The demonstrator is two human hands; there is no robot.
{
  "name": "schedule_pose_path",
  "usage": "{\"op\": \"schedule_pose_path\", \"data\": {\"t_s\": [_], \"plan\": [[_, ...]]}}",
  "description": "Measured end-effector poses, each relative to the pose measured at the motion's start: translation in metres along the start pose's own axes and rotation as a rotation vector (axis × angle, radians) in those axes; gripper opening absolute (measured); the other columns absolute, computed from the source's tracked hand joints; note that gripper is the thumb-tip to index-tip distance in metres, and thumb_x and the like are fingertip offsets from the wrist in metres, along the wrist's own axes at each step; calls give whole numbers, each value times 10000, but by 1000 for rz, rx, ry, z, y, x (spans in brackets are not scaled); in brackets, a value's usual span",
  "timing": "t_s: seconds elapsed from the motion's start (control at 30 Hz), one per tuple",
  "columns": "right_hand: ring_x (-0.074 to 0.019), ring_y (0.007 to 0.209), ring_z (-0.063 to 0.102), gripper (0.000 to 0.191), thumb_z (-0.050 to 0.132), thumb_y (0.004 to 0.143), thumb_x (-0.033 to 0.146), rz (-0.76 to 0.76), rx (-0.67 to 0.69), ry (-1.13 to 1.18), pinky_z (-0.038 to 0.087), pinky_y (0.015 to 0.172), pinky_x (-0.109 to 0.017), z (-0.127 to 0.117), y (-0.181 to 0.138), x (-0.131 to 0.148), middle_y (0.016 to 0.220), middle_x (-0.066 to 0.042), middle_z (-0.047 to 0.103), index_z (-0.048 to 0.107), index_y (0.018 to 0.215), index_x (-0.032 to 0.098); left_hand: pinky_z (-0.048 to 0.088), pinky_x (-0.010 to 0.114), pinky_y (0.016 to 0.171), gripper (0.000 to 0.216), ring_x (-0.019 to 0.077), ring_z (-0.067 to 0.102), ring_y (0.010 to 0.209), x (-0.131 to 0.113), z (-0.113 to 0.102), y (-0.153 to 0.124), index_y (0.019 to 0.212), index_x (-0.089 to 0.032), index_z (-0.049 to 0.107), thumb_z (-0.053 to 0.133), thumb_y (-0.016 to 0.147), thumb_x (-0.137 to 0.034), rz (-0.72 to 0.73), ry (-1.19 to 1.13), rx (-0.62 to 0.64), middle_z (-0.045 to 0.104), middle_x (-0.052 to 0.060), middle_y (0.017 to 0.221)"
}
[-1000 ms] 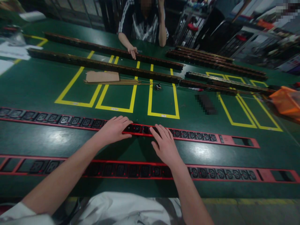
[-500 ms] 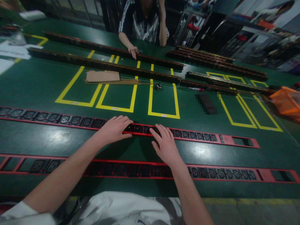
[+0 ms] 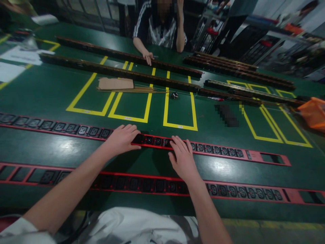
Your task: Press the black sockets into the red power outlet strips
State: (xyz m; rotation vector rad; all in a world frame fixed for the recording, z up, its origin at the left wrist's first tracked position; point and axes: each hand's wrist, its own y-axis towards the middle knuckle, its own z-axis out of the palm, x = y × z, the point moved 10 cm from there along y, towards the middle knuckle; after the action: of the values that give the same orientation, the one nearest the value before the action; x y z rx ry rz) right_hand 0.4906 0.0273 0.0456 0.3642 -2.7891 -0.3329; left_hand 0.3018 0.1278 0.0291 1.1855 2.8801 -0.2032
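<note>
A long red power strip point(image 3: 220, 150) with a row of black sockets lies across the green table. My left hand point(image 3: 123, 138) is closed around its middle, fingers over the far edge and thumb at the near edge. To the right, my right hand point(image 3: 183, 156) grips the same strip, fingers bent over the sockets and thumb on the near side. Several sockets show between the hands. Nearer to me lies a second red power strip point(image 3: 289, 195), running parallel under my forearms, which hide parts of it.
Long dark strips point(image 3: 116, 70) lie across the far side, beside a cardboard piece point(image 3: 116, 83) and thin rods. Yellow tape outlines point(image 3: 180, 127) mark the table. A co-worker's hand point(image 3: 148, 57) rests at a far strip. An orange bag point(image 3: 313, 113) stands at right.
The held power strip has slid slightly right along the table. My left hand sits farther left along it, and the right hand has shifted slightly right. The view has also moved a little.
</note>
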Motion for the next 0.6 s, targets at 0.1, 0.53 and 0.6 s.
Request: {"op": "schedule_pose_path", "data": {"t_s": [0.1,0.53,0.6], "plan": [[-301,1300,650,299,483,1018,191,26,-132,-14,467,1168,-585,-10,-3,-8,1336,-156,716,708,1202,118,427,388,867,540,279,614,1080,-18,0,8,1190,-190,668,736,842,-598,43,-41,-16,668,82,1134],[-278,1336,639,361,479,1018,183,61,-112,11,507,1162,-525,-8,-5,-11,1367,-141,705,730,1275,156,455,401,883,530,273,621,1067,-23,0,10,1242,-203,657,747,849,-548,54,-109,9,679,71,1161],[-276,1349,627,371,479,1021,192,66,-98,29,493,1174,-533,-7,-4,-11,1385,-138,695,713,1308,166,459,404,883,533,273,622,1066,-24,1,11,1243,-200,657,745,850,-548,54,-108,14,679,73,1165]]}}
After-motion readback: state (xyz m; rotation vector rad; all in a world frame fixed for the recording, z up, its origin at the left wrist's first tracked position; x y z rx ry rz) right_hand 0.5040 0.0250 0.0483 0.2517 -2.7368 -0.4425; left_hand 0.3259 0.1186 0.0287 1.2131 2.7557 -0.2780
